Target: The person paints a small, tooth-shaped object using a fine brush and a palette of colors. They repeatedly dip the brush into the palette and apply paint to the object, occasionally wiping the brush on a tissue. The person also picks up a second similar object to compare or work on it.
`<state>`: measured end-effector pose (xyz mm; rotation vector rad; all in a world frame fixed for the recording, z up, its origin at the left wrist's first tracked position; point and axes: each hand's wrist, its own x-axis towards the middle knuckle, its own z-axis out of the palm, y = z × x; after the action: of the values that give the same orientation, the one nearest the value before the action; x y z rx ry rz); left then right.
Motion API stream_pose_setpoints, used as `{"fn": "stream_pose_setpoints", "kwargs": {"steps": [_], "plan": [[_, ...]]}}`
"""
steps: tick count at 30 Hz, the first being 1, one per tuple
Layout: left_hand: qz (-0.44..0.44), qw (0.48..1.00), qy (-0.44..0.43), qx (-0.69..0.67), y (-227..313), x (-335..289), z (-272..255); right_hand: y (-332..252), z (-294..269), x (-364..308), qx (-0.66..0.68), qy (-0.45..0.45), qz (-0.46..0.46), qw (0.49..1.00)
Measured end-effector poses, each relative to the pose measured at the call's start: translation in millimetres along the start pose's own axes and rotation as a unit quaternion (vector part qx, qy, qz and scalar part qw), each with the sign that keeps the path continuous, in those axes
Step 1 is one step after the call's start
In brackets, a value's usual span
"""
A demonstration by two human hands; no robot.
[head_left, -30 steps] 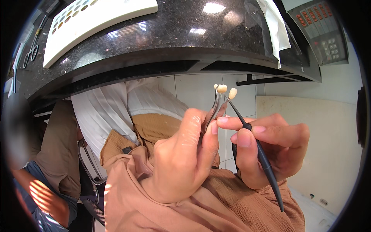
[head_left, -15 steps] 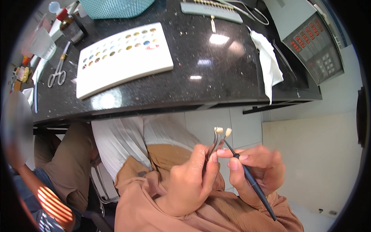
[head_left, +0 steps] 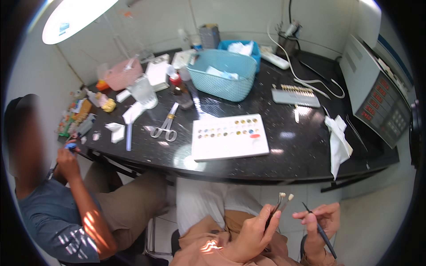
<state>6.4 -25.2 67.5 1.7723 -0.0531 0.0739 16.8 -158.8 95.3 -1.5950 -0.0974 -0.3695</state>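
My left hand [head_left: 253, 230] is closed around metal tweezers [head_left: 278, 207], pointing up, in front of my lap. At their tip sits a small cream tooth crown [head_left: 282, 194]. Right beside it stands a tooth-shaped shade tab [head_left: 291, 197] on a thin stem, held in the same hand. My right hand [head_left: 323, 219] pinches a slim brush [head_left: 325, 237] with a dark handle, its fine tip apart from the crown. On the desk ahead lies a white palette [head_left: 230, 151] with rows of coloured wells and a red smear.
A grey shade guide [head_left: 295, 97], white tissue [head_left: 338, 153] and a furnace with lit display [head_left: 381, 104] occupy the right. Scissor-shaped clamps [head_left: 165, 131], a red-capped bottle [head_left: 181, 95] and a blue basket [head_left: 222, 82] stand left and back. A co-worker [head_left: 53, 213] sits at left.
The view has lifted, showing more of the desk and the co-worker. My right hand with the brush has drawn away to the right from the tweezers and crown.
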Motion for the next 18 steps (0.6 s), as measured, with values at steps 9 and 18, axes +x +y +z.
{"fn": "stream_pose_setpoints", "kwargs": {"steps": [9,18], "plan": [[0.034,0.984,0.123,-0.124,13,-13,-53,6,0,-8,-0.01,0.035,-0.028,0.999],[-0.03,0.979,0.133,-0.152,3,-24,-52,14,-5,-14,-0.042,0.003,-0.04,0.998]]}}
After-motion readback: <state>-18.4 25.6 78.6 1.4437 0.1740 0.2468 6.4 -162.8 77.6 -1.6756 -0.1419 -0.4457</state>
